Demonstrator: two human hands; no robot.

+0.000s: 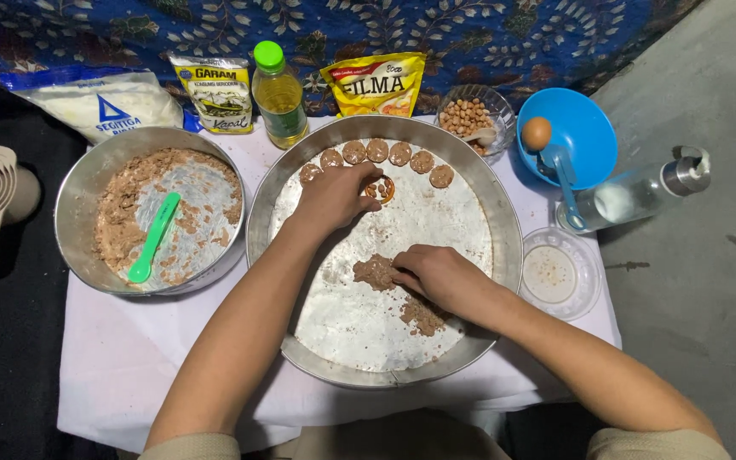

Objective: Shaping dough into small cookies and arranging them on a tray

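Note:
A wide round metal tray lies in front of me, with several flat brown dough rounds in a curved row along its far side. My left hand reaches across the tray and holds a small ring-shaped cutter filled with brown dough, just below that row. My right hand rests on a patch of flattened brown dough in the tray's middle, fingers curled on it. More dough crumbs lie under my wrist.
A metal bowl at left holds brown dough remnants and a green spatula. Behind stand flour, salt and margarine packets, an oil bottle, a glass bowl of peanuts, a blue bowl with an egg, a clear bottle, a small glass dish.

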